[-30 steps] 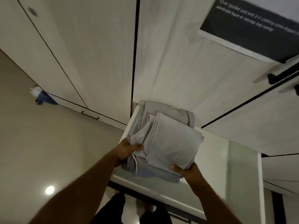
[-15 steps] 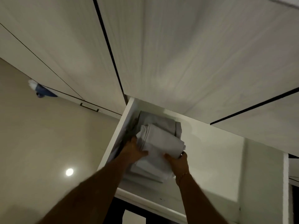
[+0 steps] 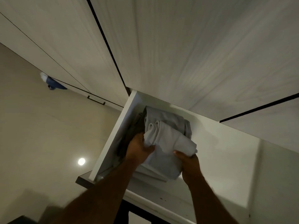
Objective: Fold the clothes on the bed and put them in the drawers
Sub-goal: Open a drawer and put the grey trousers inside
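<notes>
A folded light grey garment (image 3: 169,139) lies in the left part of an open white drawer (image 3: 226,151), on top of other folded grey clothes (image 3: 171,117). My left hand (image 3: 139,147) grips the garment's left edge, thumb on top. My right hand (image 3: 189,162) holds its near right corner, fingers underneath. Both forearms reach in from the bottom of the view. A dark item (image 3: 129,136) lies along the drawer's left wall, partly hidden by my left hand.
Pale wood-grain wardrobe doors (image 3: 178,54) rise above the drawer. A shut drawer with a black handle (image 3: 96,100) sits to the left. A blue and white object (image 3: 50,81) lies on the glossy beige floor (image 3: 40,135). The right part of the drawer shows bare bottom.
The garment has gone down from above the drawer's front into the drawer, onto the stack. Both hands followed it forward and keep hold of it.
</notes>
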Demonstrator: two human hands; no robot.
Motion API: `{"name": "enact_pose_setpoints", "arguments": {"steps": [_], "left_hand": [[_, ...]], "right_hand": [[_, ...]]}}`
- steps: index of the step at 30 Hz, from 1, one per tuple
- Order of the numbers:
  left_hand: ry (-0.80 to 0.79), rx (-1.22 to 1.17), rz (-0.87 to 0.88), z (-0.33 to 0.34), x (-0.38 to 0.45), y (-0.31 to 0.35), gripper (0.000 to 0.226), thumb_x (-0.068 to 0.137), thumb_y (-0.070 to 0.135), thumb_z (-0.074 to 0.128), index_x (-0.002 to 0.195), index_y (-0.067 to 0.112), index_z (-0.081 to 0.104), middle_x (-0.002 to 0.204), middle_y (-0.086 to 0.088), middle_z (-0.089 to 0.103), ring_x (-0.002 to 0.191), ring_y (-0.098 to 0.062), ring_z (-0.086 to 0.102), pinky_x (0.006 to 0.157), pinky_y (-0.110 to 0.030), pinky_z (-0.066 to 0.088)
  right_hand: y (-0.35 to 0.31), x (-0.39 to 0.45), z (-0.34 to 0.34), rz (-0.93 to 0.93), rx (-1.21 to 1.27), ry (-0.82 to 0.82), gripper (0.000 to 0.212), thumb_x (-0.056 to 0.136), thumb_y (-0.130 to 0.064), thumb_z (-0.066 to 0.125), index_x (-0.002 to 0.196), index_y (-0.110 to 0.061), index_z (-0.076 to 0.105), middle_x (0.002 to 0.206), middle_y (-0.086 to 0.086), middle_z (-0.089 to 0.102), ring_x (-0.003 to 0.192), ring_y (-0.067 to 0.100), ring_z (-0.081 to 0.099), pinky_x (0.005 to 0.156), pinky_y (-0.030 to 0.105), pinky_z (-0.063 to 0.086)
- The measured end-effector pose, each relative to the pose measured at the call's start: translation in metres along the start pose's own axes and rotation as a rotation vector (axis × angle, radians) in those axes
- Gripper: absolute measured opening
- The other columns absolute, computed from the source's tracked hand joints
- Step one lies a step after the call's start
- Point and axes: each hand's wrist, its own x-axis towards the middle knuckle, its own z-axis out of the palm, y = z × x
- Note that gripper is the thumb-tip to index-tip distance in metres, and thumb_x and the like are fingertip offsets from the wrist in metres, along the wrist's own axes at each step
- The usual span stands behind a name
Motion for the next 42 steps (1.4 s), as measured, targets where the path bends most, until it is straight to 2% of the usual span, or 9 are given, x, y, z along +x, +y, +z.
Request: {"name": "enact_pose_setpoints", "arguments": {"steps": [5,10,16,22,27,29,32,39,42], "left_hand": [[-0.043,0.059,0.008,-0.009,0.004,-0.008,0.084,0.076,0.047,0.090,0.145,0.021,0.050,0.158,-0.002,0.036,0.142,-0.026,0.040,0.113,-0.043,0.040],[-0.240,-0.061,-0.103,-0.020,0.031,-0.003,0.085,0.077,0.037,0.092,0.146,0.018,0.047,0.138,-0.001,0.058,0.129,-0.024,0.056,0.101,-0.036,0.048],[-0.164,-0.156,-0.068,-0.019,0.037,-0.006,0.112,0.067,0.023,0.099,0.157,0.016,0.033,0.146,0.004,0.049,0.133,-0.013,0.044,0.111,-0.034,0.040],[-0.187,-0.094,-0.001,0.000,0.011,-0.018,0.087,0.076,0.026,0.093,0.150,0.016,0.049,0.139,-0.006,0.064,0.129,-0.027,0.059,0.108,-0.042,0.049],[-0.075,0.024,0.232,0.020,-0.023,-0.019,0.072,0.085,0.037,0.084,0.146,0.018,0.051,0.133,-0.003,0.066,0.119,-0.025,0.064,0.096,-0.019,0.047],[-0.023,0.048,0.293,0.024,-0.029,-0.015,0.063,0.088,0.032,0.082,0.143,0.016,0.055,0.131,-0.001,0.063,0.118,-0.025,0.061,0.100,-0.016,0.047],[0.006,0.097,0.307,0.029,-0.028,-0.012,0.066,0.086,0.029,0.082,0.144,0.013,0.056,0.134,-0.011,0.056,0.121,-0.032,0.057,0.107,-0.043,0.049],[0.003,0.305,0.385,0.023,-0.016,-0.034,0.104,0.079,0.073,0.070,0.163,0.046,0.014,0.173,-0.004,0.006,0.158,-0.031,0.008,0.123,-0.051,0.017],[-0.098,0.310,0.575,0.009,-0.008,-0.032,0.108,0.076,0.074,0.071,0.164,0.038,0.019,0.173,0.002,0.007,0.160,-0.023,0.006,0.126,-0.044,0.014]], "right_hand": [[0.011,-0.007,-0.016,0.092,0.104,-0.073,0.067,0.074,-0.021,0.085,0.135,-0.013,0.059,0.130,0.013,0.067,0.119,0.037,0.063,0.105,0.059,0.051],[0.009,0.011,-0.014,0.109,0.123,-0.117,0.067,0.069,-0.013,0.088,0.131,-0.011,0.064,0.127,0.015,0.071,0.114,0.037,0.068,0.102,0.060,0.053],[0.012,0.009,-0.017,0.131,0.261,-0.228,0.071,0.079,-0.001,0.080,0.144,-0.011,0.053,0.132,0.017,0.068,0.118,0.041,0.067,0.098,0.061,0.054],[0.019,-0.011,-0.034,0.203,0.186,-0.253,0.059,0.075,-0.013,0.084,0.129,-0.021,0.064,0.121,0.009,0.075,0.108,0.033,0.072,0.092,0.053,0.060],[0.034,-0.034,-0.049,0.175,0.067,-0.149,0.072,0.067,-0.033,0.092,0.131,-0.028,0.061,0.119,-0.002,0.075,0.104,0.023,0.074,0.087,0.044,0.062],[0.041,-0.037,-0.047,0.126,-0.031,-0.057,0.073,0.077,-0.029,0.089,0.141,-0.023,0.054,0.133,0.003,0.066,0.119,0.027,0.065,0.102,0.051,0.055],[0.047,-0.040,-0.041,-0.054,-0.105,0.007,0.065,0.087,-0.013,0.082,0.144,-0.018,0.051,0.146,0.008,0.057,0.131,0.027,0.056,0.114,0.047,0.045],[0.064,-0.048,-0.036,-0.165,-0.184,0.033,0.067,0.086,-0.009,0.082,0.146,-0.008,0.052,0.142,0.010,0.061,0.128,0.029,0.059,0.113,0.049,0.045],[0.071,-0.053,-0.048,-0.076,0.051,-0.001,0.056,0.086,-0.009,0.082,0.138,-0.016,0.064,0.136,0.004,0.068,0.125,0.027,0.064,0.109,0.055,0.048]]}}
